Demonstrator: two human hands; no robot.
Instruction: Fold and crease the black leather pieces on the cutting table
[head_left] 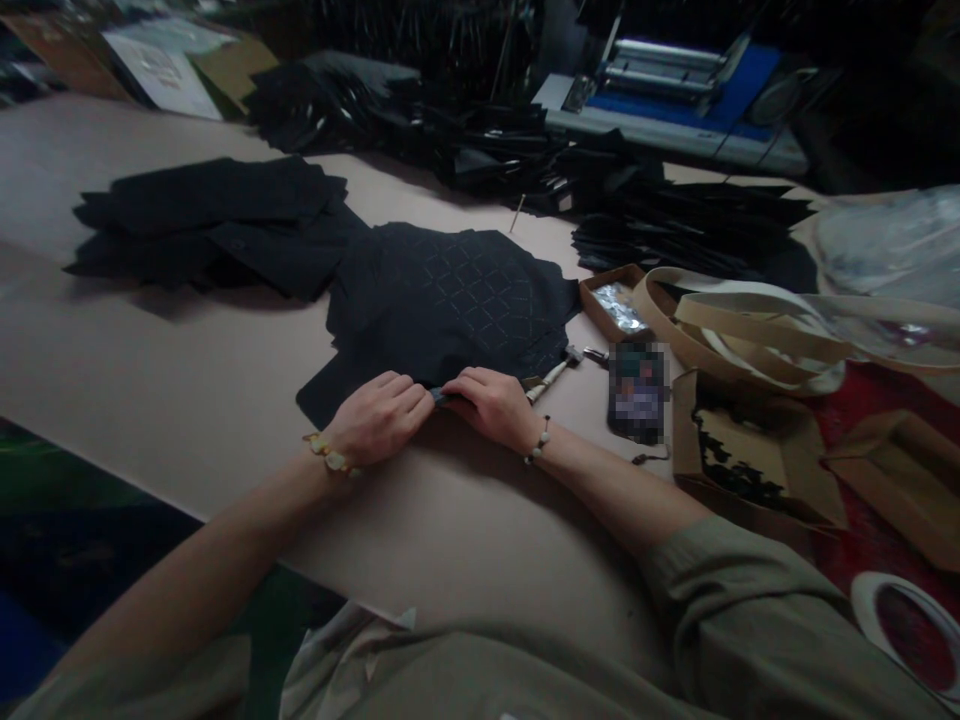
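Note:
Black fabric pieces [465, 290] lie stacked before me, the top one marked with a diamond pattern of pale dashes. At their near edge, my left hand [381, 415] is closed with its fingers pinching the black fabric. Close beside it, my right hand [491, 400] is curled over the same edge, thumb side toward the left hand. A small greyish-blue bit shows between the two hands; its kind is unclear. Just past my right hand rests a hammer [555, 377] with a light handle, partly hidden by the hand.
More black pieces [217, 225] are piled at left, with long rows [465, 140] behind. To the right are a small box [611, 305] of shiny bits, a blurred-out flat object [637, 395], a carton [757, 450] of black parts and a tape roll [911, 640]. A blue machine [675, 85] stands at back.

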